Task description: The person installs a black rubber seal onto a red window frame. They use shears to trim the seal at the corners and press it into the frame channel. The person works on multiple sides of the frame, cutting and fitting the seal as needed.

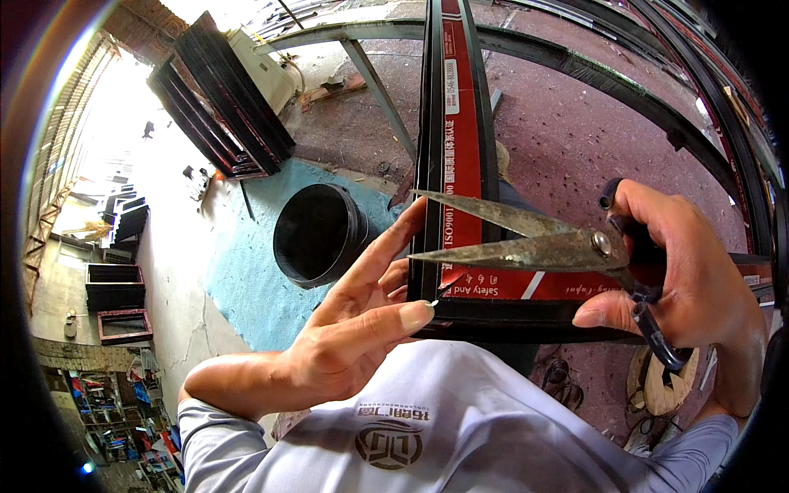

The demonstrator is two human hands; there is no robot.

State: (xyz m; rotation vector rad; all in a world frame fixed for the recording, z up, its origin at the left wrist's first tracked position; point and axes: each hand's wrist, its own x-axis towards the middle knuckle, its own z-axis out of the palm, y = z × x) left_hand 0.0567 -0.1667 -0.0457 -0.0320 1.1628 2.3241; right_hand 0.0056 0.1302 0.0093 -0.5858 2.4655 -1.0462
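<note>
A pair of old metal scissors is in my right hand, which closes round its dark-wrapped handles. The blades stand apart, pointing left over the corner of a black frame. Red printed protective film covers the frame's face. My left hand holds that corner, with the fingers along its left side and the thumb at its near edge. Beside the thumb tip is a small white spot, and a thin dark sliver lies on the film. The blade tips are just above the left fingers.
A black bucket stands on a light blue sheet to the left. Black frame pieces lean together at the far left. Metal rails cross behind. A round wooden reel lies below my right hand.
</note>
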